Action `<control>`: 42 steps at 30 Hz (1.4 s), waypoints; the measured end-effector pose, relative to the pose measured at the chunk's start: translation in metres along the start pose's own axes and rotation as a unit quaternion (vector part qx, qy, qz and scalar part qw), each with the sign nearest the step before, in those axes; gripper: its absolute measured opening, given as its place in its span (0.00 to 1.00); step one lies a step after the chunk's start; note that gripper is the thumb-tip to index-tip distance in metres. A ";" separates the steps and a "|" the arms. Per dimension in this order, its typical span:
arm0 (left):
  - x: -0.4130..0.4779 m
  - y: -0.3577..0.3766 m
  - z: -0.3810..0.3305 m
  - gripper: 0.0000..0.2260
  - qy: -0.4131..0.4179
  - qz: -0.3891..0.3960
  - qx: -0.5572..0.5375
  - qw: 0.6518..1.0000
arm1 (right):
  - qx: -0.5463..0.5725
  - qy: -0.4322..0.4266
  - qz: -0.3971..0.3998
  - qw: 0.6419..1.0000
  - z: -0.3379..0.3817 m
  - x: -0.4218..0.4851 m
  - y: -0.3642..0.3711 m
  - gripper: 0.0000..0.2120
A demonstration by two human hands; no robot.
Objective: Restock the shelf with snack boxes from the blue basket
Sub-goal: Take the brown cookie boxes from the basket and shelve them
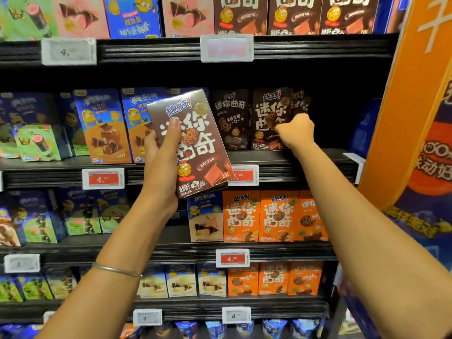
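My left hand [162,152] grips one brown box [195,143] by its left side, thumb laid across the front. The box is upright but tilted a little, and I hold it in the air in front of the shelf [305,162]. A thin bangle [115,269] sits on that wrist.

My right hand [294,129] is curled round the right edge of the middle box [269,113] in a row of three matching ones standing on that shelf. The first of the row [230,118] stands clear to its left. The third [302,101] shows only in part behind my knuckles.

Left of the row I count two blue boxes [102,126] facing front, the second half hidden behind what I am holding. One level down stand three orange boxes [276,216], and one level below those, three more. I can read three red price tags [102,178] on the rails.
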State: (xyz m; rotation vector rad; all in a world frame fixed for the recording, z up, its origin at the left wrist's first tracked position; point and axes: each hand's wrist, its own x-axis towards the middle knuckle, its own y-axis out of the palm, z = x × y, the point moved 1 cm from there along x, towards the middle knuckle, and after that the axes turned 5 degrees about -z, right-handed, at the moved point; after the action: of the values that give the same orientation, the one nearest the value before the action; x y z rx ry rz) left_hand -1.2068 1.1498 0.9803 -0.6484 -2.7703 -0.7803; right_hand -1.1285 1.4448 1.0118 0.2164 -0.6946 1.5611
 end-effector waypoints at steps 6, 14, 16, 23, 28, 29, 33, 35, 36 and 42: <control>-0.002 0.005 0.002 0.28 0.016 0.006 -0.011 1.000 | -0.031 0.015 0.000 0.999 0.004 -0.002 0.011 0.09; -0.003 0.017 0.007 0.30 0.024 0.025 -0.009 0.999 | 0.240 -0.066 0.057 0.967 0.058 -0.092 -0.029 0.22; -0.003 0.025 0.006 0.31 0.030 0.029 0.006 0.999 | 0.300 -0.046 0.227 0.926 0.072 -0.125 -0.035 0.23; -0.001 0.043 -0.004 0.35 0.026 0.046 0.063 0.997 | 0.323 -0.028 0.222 0.920 0.065 -0.129 -0.066 0.16; 0.015 0.037 -0.003 0.21 0.022 0.003 0.096 0.995 | 0.303 0.017 0.048 0.952 0.021 -0.086 -0.096 0.16; 0.018 0.037 -0.003 0.20 0.021 0.002 0.093 0.995 | 0.283 0.022 0.010 0.959 0.013 -0.079 -0.097 0.18; 0.020 0.047 -0.001 0.21 0.043 0.009 0.097 0.994 | 0.231 0.039 -0.078 0.969 -0.006 -0.049 -0.092 0.23; 0.021 0.055 0.002 0.21 0.060 0.014 0.096 0.993 | 0.167 0.035 -0.104 0.980 -0.011 -0.036 -0.088 0.25; 0.022 0.058 0.003 0.21 0.072 0.017 0.098 0.992 | 0.146 0.036 -0.107 0.983 -0.015 -0.031 -0.086 0.26; 0.027 0.087 0.012 0.18 0.140 0.065 0.139 0.978 | 0.049 0.046 -0.098 0.993 -0.025 -0.002 -0.073 0.20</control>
State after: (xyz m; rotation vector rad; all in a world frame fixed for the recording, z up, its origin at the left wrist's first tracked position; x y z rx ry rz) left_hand -1.1916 1.2322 1.0177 -0.6036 -2.4865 -0.4093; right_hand -1.0523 1.4543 1.0129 0.2764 -0.5095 1.4084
